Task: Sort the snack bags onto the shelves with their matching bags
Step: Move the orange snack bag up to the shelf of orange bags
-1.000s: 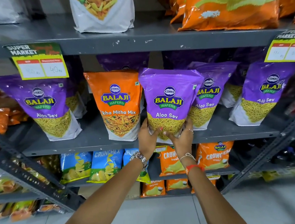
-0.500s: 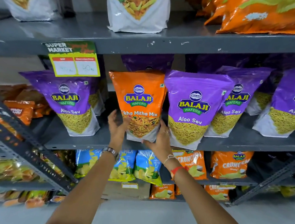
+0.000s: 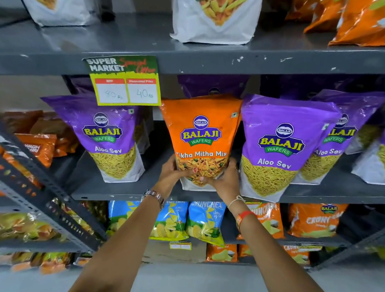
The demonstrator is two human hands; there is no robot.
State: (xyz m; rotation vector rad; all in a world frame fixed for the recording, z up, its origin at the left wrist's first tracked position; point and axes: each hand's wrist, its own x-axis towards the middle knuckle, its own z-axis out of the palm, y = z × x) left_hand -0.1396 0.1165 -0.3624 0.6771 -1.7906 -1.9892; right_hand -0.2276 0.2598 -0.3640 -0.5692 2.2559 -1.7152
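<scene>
An orange Tikha Mitha Mix bag [image 3: 201, 135] stands upright on the grey middle shelf [image 3: 114, 191], between purple Aloo Sev bags. My left hand [image 3: 172, 173] grips its lower left corner and my right hand [image 3: 224, 180] grips its lower right corner. One purple Aloo Sev bag [image 3: 112, 137] stands to its left and another [image 3: 279, 148] touches its right side. More purple bags stand behind and further right [image 3: 332, 143]. The orange bag's white base shows between my hands.
A yellow price tag [image 3: 125, 83] hangs from the upper shelf edge [image 3: 262, 63]. Orange bags [image 3: 376, 22] and white-bottomed mix bags [image 3: 214, 16] stand on the top shelf. Blue [image 3: 204, 220] and orange chip bags [image 3: 312, 219] fill the lower shelf. A second rack [image 3: 23, 178] stands at the left.
My hands left the purple Aloo Sev bag, moved left, and closed on the bottom of the orange Tikha Mitha Mix bag. The view also shifted left.
</scene>
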